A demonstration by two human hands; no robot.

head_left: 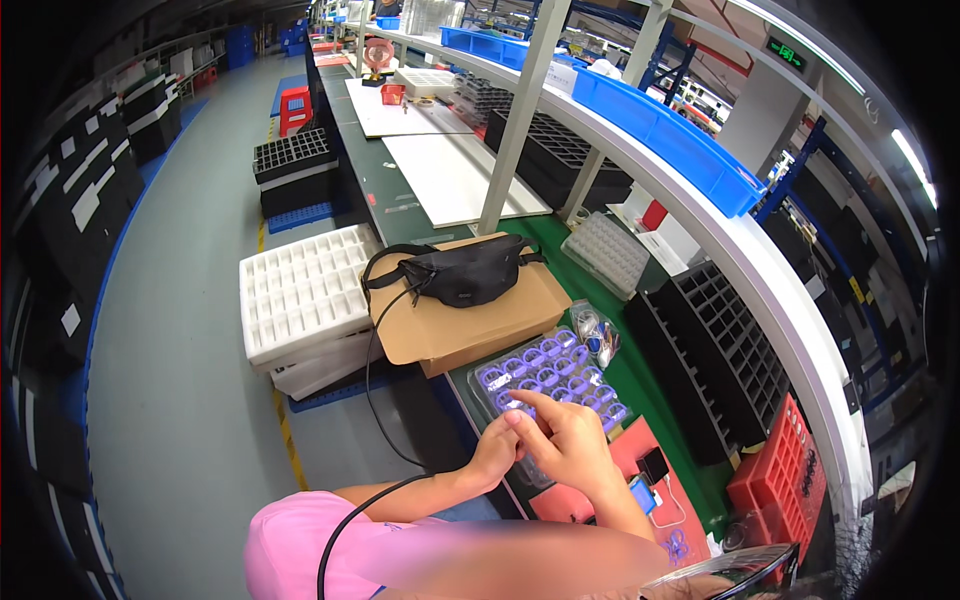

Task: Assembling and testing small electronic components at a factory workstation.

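Note:
My left hand [495, 452] and my right hand [572, 440] meet in front of a clear plastic tray [480, 385] filled with purple ring-shaped parts [549, 376]. On the left hand the fingers are curled in, partly hidden behind the right. The right hand's index finger reaches across toward the left, its thumb close to the left fingertips. What the fingers hold, if anything, is too small or hidden to make out. Beside the right forearm lies a pink mat [632, 440] bearing a small blue device [643, 496], a black adapter [653, 464] and loose purple parts [678, 544].
A black waist bag [470, 270] lies on a cardboard box [530, 315], its cable running to me. White foam trays [300, 290] are stacked left of the bench. Black divided trays [700, 350] and a red crate [780, 480] stand right. Overhead, a shelf holds blue bins [660, 130].

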